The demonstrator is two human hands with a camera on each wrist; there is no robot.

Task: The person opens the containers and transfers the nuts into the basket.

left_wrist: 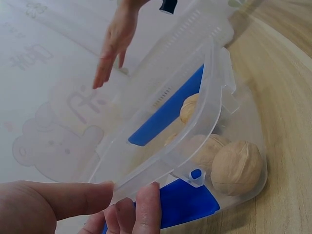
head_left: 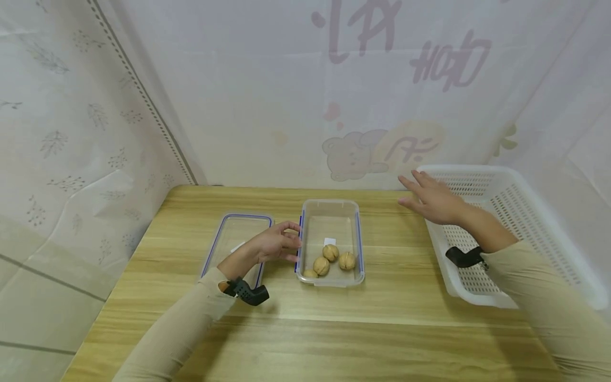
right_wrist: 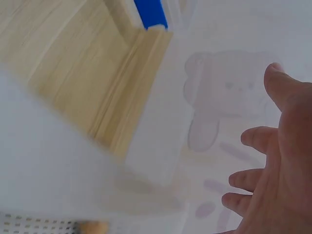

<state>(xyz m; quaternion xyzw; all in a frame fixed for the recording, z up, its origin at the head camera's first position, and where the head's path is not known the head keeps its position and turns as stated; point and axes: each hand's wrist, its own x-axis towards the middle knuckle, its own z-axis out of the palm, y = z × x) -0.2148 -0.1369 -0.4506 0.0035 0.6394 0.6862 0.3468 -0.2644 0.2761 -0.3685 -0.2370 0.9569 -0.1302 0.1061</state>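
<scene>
My left hand (head_left: 278, 243) is at the left side of a clear plastic food container (head_left: 329, 215), fingers loosely bent beside its rim and blue latch (left_wrist: 187, 202). From the left wrist view I cannot tell how firmly the fingertips touch it. Several walnuts (head_left: 347, 260) lie in the near part of the container, by a small white label. My right hand (head_left: 436, 199) hovers over the left rim of a white perforated basket (head_left: 530, 215), fingers spread and nothing in them. Low in the right wrist view, a blurred tan round thing (right_wrist: 93, 227) shows in the basket.
Left of the container lies its clear lid (head_left: 241, 228) with a blue seal, partly under my left forearm. Everything stands on a wood-grain table (head_left: 305, 339). A printed pale curtain (head_left: 267, 95) hangs behind the table's far edge.
</scene>
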